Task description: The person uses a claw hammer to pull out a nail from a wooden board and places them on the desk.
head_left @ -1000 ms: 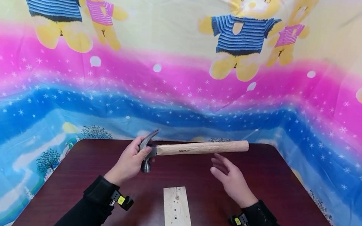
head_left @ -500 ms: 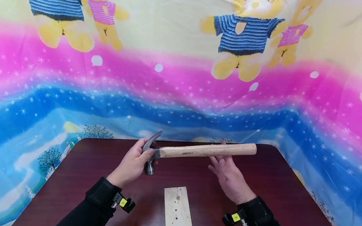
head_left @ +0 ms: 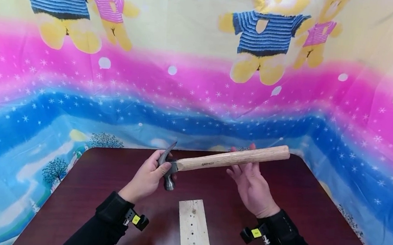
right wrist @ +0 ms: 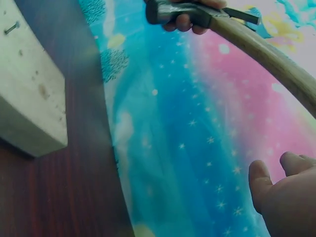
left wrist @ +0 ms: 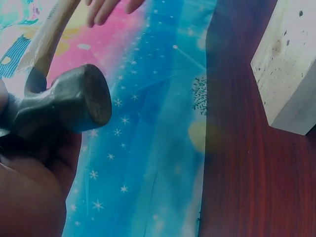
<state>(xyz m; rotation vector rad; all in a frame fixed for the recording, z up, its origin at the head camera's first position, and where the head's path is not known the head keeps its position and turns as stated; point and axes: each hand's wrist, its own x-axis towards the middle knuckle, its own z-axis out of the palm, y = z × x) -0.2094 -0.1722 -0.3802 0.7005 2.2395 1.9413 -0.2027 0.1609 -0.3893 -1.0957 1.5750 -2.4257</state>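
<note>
A claw hammer point(head_left: 232, 156) with a pale wooden handle is held up above the table, its handle sloping up to the right. My left hand point(head_left: 145, 177) grips it by the steel head point(left wrist: 69, 101), thumb across the near side. Under the handle, towards its free end, my right hand point(head_left: 254, 190) has its fingers extended, with fingertips showing behind the wood. In the right wrist view the right thumb point(right wrist: 259, 182) stands apart from the handle. Nearer me lies a wooden board point(head_left: 195, 226) with several dark holes or spots. A nail point(right wrist: 12, 28) stands up from it.
The dark red-brown table point(head_left: 103, 192) has rounded far corners. A printed cloth point(head_left: 185, 93) with bears and snowflakes hangs close behind it and along both sides. Small cameras are strapped to both wrists.
The hammer has shifted right and its handle end has tilted up. My right hand has moved from just below the handle to reach under and behind it. The board has stayed put.
</note>
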